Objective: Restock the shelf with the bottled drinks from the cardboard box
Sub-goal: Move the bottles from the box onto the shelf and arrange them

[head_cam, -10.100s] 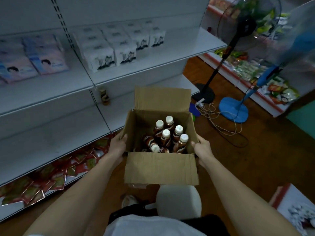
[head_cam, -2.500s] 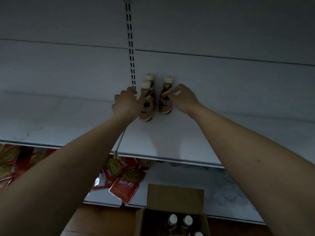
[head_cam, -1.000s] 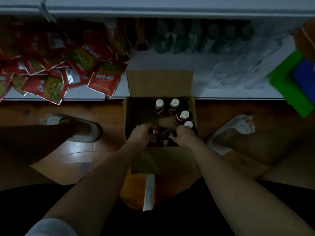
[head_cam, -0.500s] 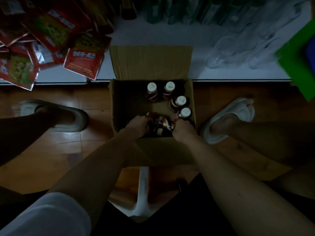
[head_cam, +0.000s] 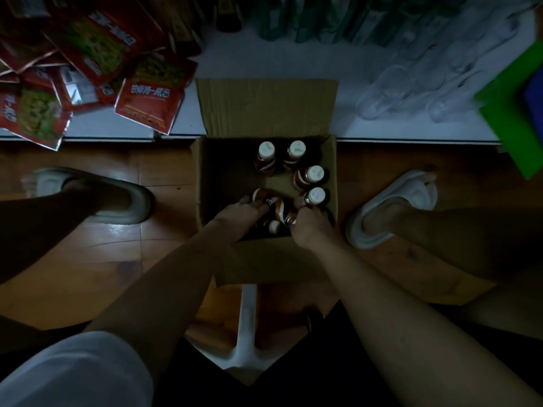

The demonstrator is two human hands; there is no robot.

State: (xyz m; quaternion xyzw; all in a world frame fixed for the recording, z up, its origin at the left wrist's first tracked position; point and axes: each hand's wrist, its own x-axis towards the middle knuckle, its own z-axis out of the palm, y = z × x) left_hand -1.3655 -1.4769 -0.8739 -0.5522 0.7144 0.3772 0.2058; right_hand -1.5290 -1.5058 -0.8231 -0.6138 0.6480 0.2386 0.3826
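Observation:
An open cardboard box (head_cam: pixel 205 177) sits on the wooden floor against the white bottom shelf (head_cam: pixel 293 63). Inside it, several brown bottled drinks with white caps (head_cam: pixel 296 152) stand along the far and right sides. One bottle (head_cam: pixel 276 207) lies on its side near the front, and a second cap (head_cam: pixel 274 226) shows just below it. My left hand (head_cam: pixel 238 212) curls over that bottle's base end. My right hand (head_cam: pixel 308 227) closes over its neck end. Which bottle each hand grips is partly hidden.
Red snack packets (head_cam: pixel 150 95) spill over the shelf at the left. Clear plastic cups (head_cam: pixel 396 89) and green bottles (head_cam: pixel 293 19) fill its right and back. A green board (head_cam: pixel 511 107) leans at the right. My slippered feet (head_cam: pixel 97 198) flank the box; a white stool (head_cam: pixel 246 333) is under me.
I went from setting bottles on the upper shelf to bending over the box. In the last second both hands stayed low in the box, closing on the lying bottles.

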